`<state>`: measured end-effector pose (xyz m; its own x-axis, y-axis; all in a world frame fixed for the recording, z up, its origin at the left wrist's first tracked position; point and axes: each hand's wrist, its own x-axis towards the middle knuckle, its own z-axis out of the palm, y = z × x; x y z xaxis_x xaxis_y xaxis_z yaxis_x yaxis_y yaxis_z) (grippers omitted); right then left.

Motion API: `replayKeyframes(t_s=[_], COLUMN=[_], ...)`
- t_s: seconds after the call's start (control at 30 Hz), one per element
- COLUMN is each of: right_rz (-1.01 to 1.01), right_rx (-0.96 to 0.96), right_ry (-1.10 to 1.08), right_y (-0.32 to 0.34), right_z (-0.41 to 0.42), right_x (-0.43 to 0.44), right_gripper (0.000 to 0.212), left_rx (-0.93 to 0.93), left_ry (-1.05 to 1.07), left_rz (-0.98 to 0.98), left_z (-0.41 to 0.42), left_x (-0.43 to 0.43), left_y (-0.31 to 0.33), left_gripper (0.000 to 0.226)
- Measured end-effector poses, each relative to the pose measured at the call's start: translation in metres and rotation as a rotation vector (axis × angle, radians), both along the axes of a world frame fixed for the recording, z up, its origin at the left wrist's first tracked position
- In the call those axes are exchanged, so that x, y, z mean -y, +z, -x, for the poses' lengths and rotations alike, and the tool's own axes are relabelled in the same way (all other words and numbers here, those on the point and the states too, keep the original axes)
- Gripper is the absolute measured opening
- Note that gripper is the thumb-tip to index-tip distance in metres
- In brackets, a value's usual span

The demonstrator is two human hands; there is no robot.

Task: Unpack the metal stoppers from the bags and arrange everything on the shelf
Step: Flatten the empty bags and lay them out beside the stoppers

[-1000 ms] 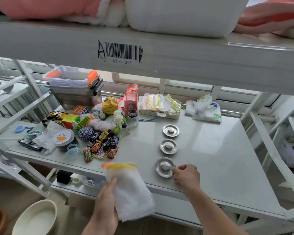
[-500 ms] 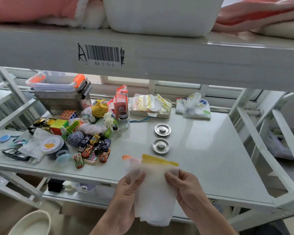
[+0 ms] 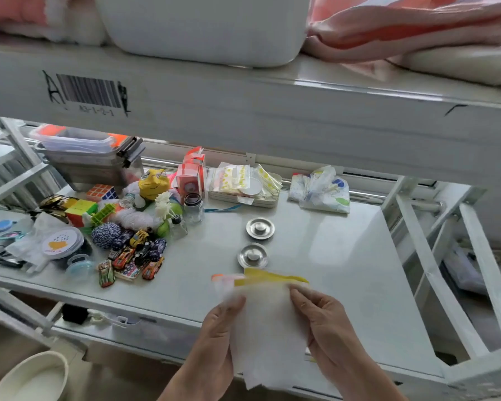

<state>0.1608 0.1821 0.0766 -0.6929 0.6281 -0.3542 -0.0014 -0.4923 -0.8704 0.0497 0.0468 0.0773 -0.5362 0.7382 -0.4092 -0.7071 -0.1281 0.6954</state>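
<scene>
Toy cars crowd the shelf at nine o'clock. Left hand and right hand pinch a white bag between them; two metal stoppers lie at twelve o'clock, just beyond its yellow top.

Bag: white, translucent, with a yellow strip along its top and an orange tab at the top left corner; held upright over the front edge of the shelf, motion-blurred.
Far stopper: round metal disc with raised centre knob, lying flat on the shelf.
Near stopper: same form, flat, just in front of the far one; the bag's top overlaps its near rim.
</scene>
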Motion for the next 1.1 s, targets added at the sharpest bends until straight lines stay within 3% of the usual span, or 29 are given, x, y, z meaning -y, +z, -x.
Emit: replayKeyframes(t_s=[0.1,0.3,0.53,0.63,0.77,0.83,0.93,1.1], right_rz=[-0.027,-0.152,-0.225,-0.236,-0.310,-0.355,-0.409,-0.445], right_rx=[0.046,0.143,0.184,0.292,0.695,0.737,0.789,0.833], right_ry=[0.010,-0.260,-0.290,-0.296,-0.281,-0.304,-0.305,-0.312], right_y=[0.003,0.002,-0.010,-0.029,-0.071,-0.075,-0.079,-0.089], right_z=[-0.005,0.002,0.061,0.081,0.081,0.081,0.085,0.099], right_x=[-0.011,-0.087,-0.182,-0.204,-0.215,-0.209,-0.206,-0.220], right_gripper=[0.025,0.015,0.018,0.017,0.033,0.035,0.055,0.056], left_rx=[-0.004,0.004,-0.022,-0.024,-0.015,-0.014,-0.015,-0.030], left_ry=[0.074,0.215,0.343,0.418,0.457,0.459,0.464,0.459], left_rz=[0.052,0.153,0.204,0.239,0.235,0.216,0.211,0.235], left_z=[-0.003,0.004,0.008,0.011,0.015,0.019,0.023,0.028], left_x=[-0.011,-0.010,0.008,0.015,0.024,0.028,0.033,0.035], left_y=[-0.002,-0.008,-0.009,-0.009,-0.009,-0.009,-0.012,-0.009], left_gripper=[0.031,0.027,0.017,0.015,0.016,0.016,0.016,0.015])
